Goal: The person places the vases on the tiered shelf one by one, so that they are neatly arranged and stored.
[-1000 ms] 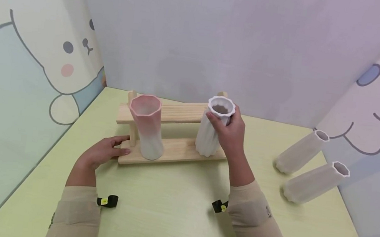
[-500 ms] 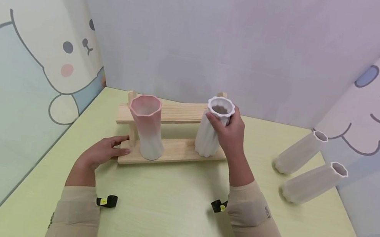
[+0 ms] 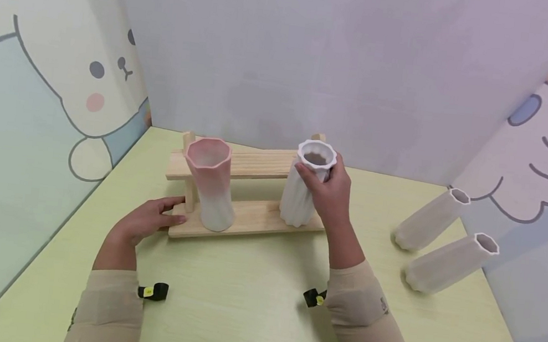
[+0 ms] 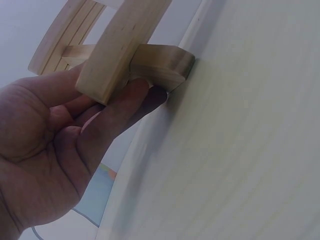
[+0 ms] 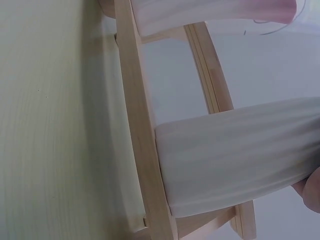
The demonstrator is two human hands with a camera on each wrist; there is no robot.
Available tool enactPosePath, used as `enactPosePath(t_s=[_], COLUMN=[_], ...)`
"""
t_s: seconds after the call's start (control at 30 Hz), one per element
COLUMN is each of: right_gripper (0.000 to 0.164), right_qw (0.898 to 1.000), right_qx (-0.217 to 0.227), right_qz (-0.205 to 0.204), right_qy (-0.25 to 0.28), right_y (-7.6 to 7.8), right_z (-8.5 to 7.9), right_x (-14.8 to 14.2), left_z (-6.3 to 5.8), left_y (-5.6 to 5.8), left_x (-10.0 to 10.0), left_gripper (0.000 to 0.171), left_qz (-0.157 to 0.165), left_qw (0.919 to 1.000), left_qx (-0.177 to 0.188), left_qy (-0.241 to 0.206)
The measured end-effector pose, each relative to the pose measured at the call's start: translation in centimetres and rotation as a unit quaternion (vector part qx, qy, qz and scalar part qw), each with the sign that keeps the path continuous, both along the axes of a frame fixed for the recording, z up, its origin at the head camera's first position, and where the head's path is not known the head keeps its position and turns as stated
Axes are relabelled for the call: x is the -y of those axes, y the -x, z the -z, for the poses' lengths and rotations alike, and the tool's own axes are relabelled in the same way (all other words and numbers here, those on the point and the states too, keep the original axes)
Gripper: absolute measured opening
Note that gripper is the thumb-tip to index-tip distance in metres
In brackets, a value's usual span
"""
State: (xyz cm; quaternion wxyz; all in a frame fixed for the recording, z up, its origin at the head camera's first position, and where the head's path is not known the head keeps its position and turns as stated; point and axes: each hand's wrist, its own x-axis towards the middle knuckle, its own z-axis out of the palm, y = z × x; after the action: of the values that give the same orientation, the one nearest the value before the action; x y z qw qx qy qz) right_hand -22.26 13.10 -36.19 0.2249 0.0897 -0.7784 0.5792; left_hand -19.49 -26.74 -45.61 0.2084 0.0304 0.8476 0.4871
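A two-tier wooden rack [image 3: 256, 216] stands on the table. My left hand [image 3: 148, 220] grips the left end of its lower shelf; in the left wrist view, thumb and fingers of that hand [image 4: 45, 145] close round the board end [image 4: 102, 80]. On the left of the lower shelf stands a pink-and-white fluted vase [image 3: 213, 187], upright. A white ribbed vase [image 3: 296, 201] is on the right, with my right hand [image 3: 334, 194] holding it just below the scalloped rim. The right wrist view shows this vase's base [image 5: 200, 170] flush against the shelf board.
Two more white ribbed vases, one farther back [image 3: 429, 221] and one nearer [image 3: 449, 265], stand on the table at the right. A grey-lilac wall [image 3: 266, 53] rises right behind the rack. Cartoon-printed walls [image 3: 49, 114] flank both sides of the pale yellow-green table [image 3: 219, 310].
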Motion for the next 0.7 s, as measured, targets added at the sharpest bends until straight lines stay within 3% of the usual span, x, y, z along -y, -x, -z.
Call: enactPosePath(t_s=[0.7], right_gripper=[0.059], right_qw=[1.000], right_qx=[-0.016], right_qz=[-0.008], right_qy=[0.022], right_y=[-0.09], right_z=[0.32], right_x=[0.31], left_z=[0.20], left_y=[-0.05], left_x=[0.12], left_gripper=[0.082], left_qz=[0.007], left_qw=[0.9999], left_qx=[-0.001], left_qy=[-0.007])
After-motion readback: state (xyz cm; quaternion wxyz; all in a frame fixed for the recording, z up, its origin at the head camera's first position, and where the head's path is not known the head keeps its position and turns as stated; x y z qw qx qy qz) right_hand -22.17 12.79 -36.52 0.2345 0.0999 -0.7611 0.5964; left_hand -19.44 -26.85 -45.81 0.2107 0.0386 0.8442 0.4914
